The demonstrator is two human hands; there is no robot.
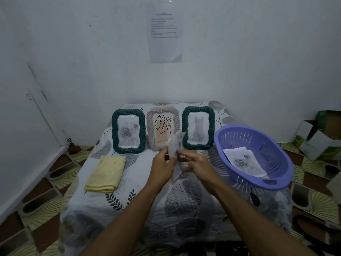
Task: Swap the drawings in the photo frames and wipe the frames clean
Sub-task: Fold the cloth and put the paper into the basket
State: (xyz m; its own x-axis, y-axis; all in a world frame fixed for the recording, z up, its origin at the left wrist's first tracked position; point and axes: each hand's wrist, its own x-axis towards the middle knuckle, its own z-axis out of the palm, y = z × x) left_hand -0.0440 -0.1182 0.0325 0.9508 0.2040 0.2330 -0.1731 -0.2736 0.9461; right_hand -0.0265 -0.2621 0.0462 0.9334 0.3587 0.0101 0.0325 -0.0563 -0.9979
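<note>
Pinching blurred sheet, left hand, right hand grips clamped; beige frame part-hidden.

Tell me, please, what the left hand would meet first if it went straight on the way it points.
Probably the beige frame: the left hand, pinching a white sheet, points away toward its lower edge. Depth is unclear.

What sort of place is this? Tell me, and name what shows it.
Probably a room in a home, used as a makeshift workspace: a leaf-print cloth spread as a low work surface, patterned floor tiles, and opened cardboard boxes piled at the side.
</note>
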